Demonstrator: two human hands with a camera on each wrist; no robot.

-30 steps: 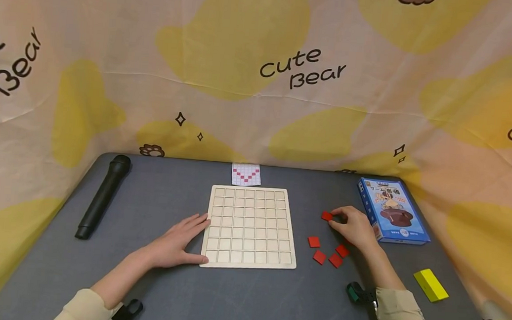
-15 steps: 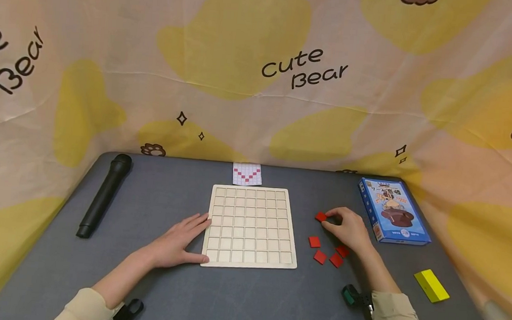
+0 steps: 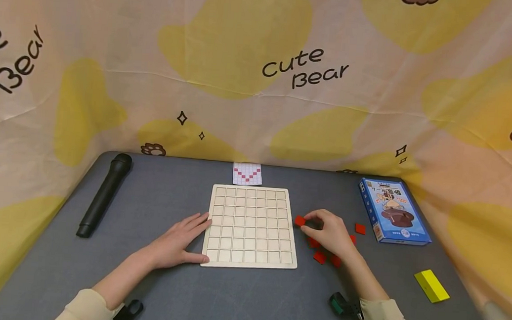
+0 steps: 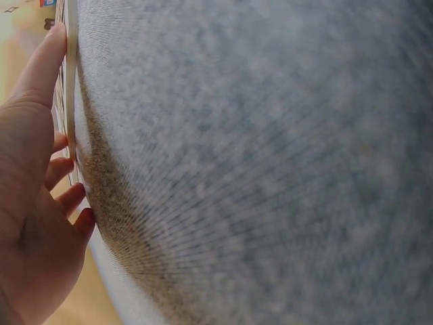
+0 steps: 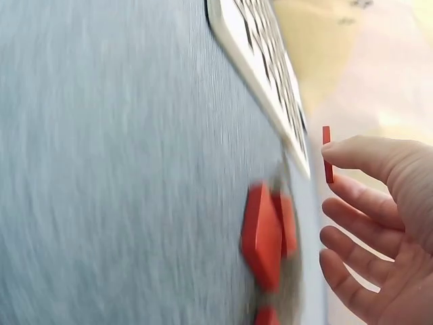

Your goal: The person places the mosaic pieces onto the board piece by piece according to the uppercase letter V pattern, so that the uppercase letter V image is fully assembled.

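A red tile [image 3: 299,221] is pinched between the thumb and forefinger of the right hand [image 3: 328,232]; it is held clear of the surface [image 3: 246,303], just beside the right edge of the board [image 3: 251,227]. The board is marked with a square grid and laid flat. Its left edge is touched by the left hand [image 3: 179,241], whose fingers are extended, with the thumb placed at the near left corner. Five more tiles [image 3: 319,257] are spread on the surface, some partly covered by the right hand and wrist. A card [image 3: 247,174] patterned with pink squares is set just behind the board. The far right is occupied by a blue box [image 3: 394,212], the nearer right by a yellow block [image 3: 432,286], the left by a microphone [image 3: 104,196]. Everything is backed by a printed cloth [image 3: 226,78].
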